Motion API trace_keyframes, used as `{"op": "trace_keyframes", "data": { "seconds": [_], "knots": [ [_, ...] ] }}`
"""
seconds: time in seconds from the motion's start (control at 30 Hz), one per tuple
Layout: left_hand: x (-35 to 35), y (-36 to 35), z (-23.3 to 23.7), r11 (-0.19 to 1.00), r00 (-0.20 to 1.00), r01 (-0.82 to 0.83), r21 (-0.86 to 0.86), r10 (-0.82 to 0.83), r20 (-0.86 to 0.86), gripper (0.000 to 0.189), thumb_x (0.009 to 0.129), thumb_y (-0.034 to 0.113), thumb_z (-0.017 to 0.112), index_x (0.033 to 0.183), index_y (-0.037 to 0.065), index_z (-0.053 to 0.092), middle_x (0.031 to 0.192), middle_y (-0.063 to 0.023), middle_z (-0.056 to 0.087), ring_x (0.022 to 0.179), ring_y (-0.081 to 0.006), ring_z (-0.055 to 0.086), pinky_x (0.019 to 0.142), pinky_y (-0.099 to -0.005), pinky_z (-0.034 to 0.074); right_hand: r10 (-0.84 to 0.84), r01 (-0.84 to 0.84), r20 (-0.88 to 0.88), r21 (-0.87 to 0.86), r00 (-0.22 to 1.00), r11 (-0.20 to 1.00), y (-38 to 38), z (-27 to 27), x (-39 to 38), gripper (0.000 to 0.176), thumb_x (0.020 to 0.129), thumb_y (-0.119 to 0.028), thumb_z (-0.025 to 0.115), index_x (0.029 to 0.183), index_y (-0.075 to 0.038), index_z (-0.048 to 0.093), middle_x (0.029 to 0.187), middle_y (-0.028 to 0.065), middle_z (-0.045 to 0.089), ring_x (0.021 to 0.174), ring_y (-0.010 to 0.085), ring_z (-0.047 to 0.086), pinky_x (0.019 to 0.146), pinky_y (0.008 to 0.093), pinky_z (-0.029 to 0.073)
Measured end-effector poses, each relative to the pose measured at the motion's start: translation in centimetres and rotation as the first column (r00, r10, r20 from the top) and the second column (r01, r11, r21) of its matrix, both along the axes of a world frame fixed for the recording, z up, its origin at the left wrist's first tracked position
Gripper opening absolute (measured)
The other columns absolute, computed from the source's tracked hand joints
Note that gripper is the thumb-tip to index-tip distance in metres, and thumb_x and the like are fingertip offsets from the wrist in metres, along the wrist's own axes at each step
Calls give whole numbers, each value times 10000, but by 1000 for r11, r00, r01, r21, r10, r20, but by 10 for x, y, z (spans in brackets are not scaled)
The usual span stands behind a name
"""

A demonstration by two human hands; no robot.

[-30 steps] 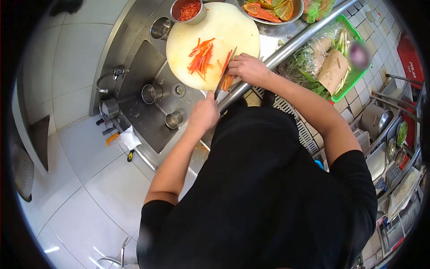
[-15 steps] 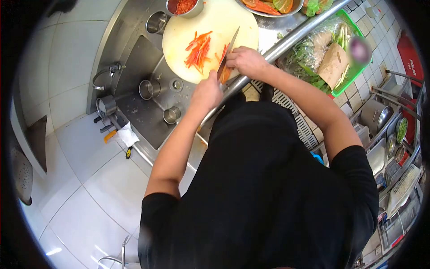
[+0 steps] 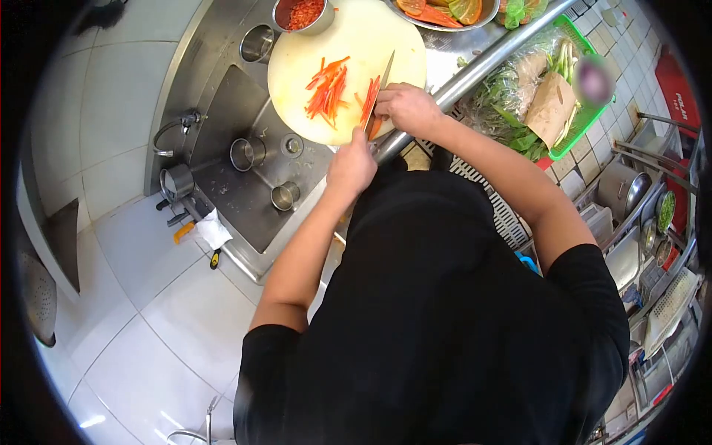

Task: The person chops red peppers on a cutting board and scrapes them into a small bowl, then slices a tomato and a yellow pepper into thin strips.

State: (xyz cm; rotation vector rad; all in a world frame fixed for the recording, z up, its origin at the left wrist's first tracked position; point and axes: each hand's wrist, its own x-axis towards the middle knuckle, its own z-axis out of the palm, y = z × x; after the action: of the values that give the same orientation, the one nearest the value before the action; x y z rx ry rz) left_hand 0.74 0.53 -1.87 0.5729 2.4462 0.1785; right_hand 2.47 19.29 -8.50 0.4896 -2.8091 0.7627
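My left hand (image 3: 351, 165) is closed round the handle of a knife (image 3: 387, 72), whose blade points up and away across the round pale cutting board (image 3: 297, 89). Beside the blade, the bent fingers of my right hand (image 3: 408, 109) press on a red-orange vegetable piece (image 3: 377, 127) near the board's lower right edge. Thin red strips (image 3: 368, 100) lie against the knife's left side. A larger pile of red strips (image 3: 326, 90) sits mid-board. At the board's upper left stands a metal cup of chopped red bits (image 3: 305, 12).
Left of the board is a steel sink (image 3: 230, 196) with metal cups (image 3: 247, 153) and a tap (image 3: 190, 119). A metal bowl of cut vegetables (image 3: 449, 13) stands at the top. Right of the steel rail (image 3: 495, 55) lies a green basket (image 3: 593, 113) with wrapped greens.
My left hand and the knife handle have shifted slightly right and down. My right hand has moved slightly, still on the vegetable. More thin red strips show left of the blade.
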Motion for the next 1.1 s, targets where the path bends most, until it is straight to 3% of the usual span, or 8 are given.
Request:
{"op": "trace_keyframes", "data": {
  "seconds": [0.1, 0.2, 0.33, 0.4, 0.63, 0.73, 1.0, 1.1],
  "knots": [
    [-7, -3, 25, 999, 999, 20, -42, -18, 50, 265, 944, 174, 518, 1139, 4, 458, 908, -342, 650, 879, -496, 649, 796, -579, 495, -38, 46, 95, -80, 995, 996, -4, -2, 6, 126, 747, -118, 589, 808, -106, 698, 896, 25, 637, 928, 216, 615, 848, 338, 509],
    [7, -8, 26, 991, 996, 26, -128, -16, 83, 251, 951, 187, 511, 1112, 2, 460, 908, -338, 652, 884, -488, 652, 793, -579, 496, -30, 25, -74, -58, 997, 998, -4, -6, 7, 120, 757, -105, 594, 825, -96, 693, 917, 23, 646, 921, 223, 619, 852, 337, 506],
    [-12, 4, -6, 1000, 1000, -13, 19, 13, 15, 244, 953, 186, 506, 1110, 3, 470, 882, -330, 656, 881, -488, 651, 798, -580, 495, -16, 9, -88, -78, 996, 997, -8, -9, 12, 126, 738, -57, 601, 837, -87, 672, 906, 27, 639, 942, 227, 627, 818, 339, 522],
    [-31, 14, -1, 996, 997, 72, 59, -71, -21, 236, 957, 187, 500, 1099, 0, 481, 882, -324, 657, 873, -488, 649, 796, -574, 496, -128, 135, 50, -172, 990, 976, -6, -5, 10, 114, 750, -58, 601, 838, -84, 667, 912, 28, 637, 943, 232, 625, 817, 342, 521],
    [-6, -8, 30, 995, 997, 73, -73, -74, -2, 225, 957, 182, 510, 1101, 9, 490, 863, -320, 656, 861, -487, 649, 781, -571, 494, -178, 163, -93, -150, 980, 975, -5, -13, 12, 136, 733, -49, 605, 833, -93, 686, 897, 27, 625, 947, 226, 593, 830, 334, 519],
    [-3, -22, 54, 984, 993, 117, -138, -114, 30, 217, 958, 184, 514, 1094, 17, 490, 834, -320, 654, 845, -498, 646, 780, -581, 490, -191, 192, 22, -157, 981, 969, -6, -14, 13, 140, 788, -86, 595, 876, -85, 705, 966, 5, 623, 977, 214, 568, 866, 338, 513],
    [10, -27, 30, 988, 997, 69, -138, -65, 32, 225, 963, 199, 512, 1107, 30, 480, 825, -317, 656, 839, -509, 643, 772, -600, 485, -235, 233, 0, -104, 972, 967, -14, -13, 22, 201, 768, -52, 591, 934, -86, 701, 1028, 37, 617, 1016, 225, 574, 895, 348, 513],
    [-4, -8, -7, 998, 996, 54, 15, -53, -73, 250, 959, 210, 531, 1108, 17, 475, 840, -340, 642, 834, -523, 631, 773, -605, 479, -266, 258, -18, -200, 964, 945, -16, -13, 21, 170, 761, -35, 602, 916, -64, 668, 992, 66, 622, 1014, 246, 594, 888, 358, 511]
  ]
}}
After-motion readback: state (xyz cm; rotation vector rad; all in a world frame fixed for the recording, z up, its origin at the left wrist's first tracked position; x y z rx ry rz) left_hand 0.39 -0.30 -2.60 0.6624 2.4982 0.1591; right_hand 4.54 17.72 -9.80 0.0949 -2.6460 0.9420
